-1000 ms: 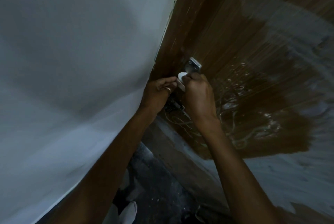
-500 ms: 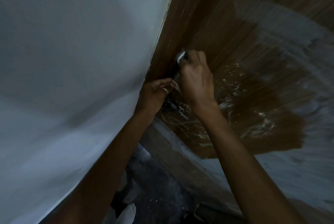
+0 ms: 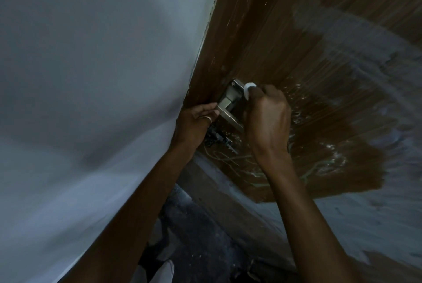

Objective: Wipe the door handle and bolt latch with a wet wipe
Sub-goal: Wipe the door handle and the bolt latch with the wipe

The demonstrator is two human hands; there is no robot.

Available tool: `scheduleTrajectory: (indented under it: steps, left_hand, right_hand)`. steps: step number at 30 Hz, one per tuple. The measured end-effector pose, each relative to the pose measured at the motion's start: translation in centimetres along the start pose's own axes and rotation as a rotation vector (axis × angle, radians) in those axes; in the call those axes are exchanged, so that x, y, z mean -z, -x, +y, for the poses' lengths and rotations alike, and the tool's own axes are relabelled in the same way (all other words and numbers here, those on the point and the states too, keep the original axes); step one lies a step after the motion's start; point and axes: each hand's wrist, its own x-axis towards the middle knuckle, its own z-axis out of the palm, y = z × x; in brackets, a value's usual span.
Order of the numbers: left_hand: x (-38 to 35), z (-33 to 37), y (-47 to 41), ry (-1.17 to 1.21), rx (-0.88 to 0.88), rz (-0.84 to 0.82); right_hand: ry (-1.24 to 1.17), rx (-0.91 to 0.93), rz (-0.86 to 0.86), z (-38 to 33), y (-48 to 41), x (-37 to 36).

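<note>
Wiping the handle (image 3: 228, 109) is the step in hand, by my reading. The right hand (image 3: 267, 118) has its fingers curled round a bunched white wipe (image 3: 247, 90) and presses it against the top of the handle's plate, at the upper right corner. The left hand (image 3: 194, 122) comes in from the handle's left, and its fingertips pinch the free end of the lever, seemingly to steady it.

The latch (image 3: 219, 138) sits just below the handle, partly behind the left hand, and the wipe is nowhere on it, so that half of the job looks undone. The next move probably calls for drawing the wipe down the plate and along the lever, then dropping below the handle to the latch. The left hand would have to shift clear for that.

The handle is brushed grey metal with a screw showing near the plate's top and a flat, straight lever. The latch is dark and small, its detail too dim to make out. Only a small rounded fold of the wipe shows above the right fingers.
</note>
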Motion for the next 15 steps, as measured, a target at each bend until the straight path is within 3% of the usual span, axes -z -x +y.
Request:
scheduleTrajectory:
  steps: [7, 15]
  left_hand:
    - [-0.1, 0.2, -0.1, -0.029, 0.002, 0.021]
    - [0.2, 0.5, -0.1, 0.025, 0.039, -0.014]
  right_hand:
    - [0.124, 0.135, 0.021, -2.7, -2.3, -3.0]
    - [0.108, -0.033, -0.102, -0.5, 0.9, -1.2]
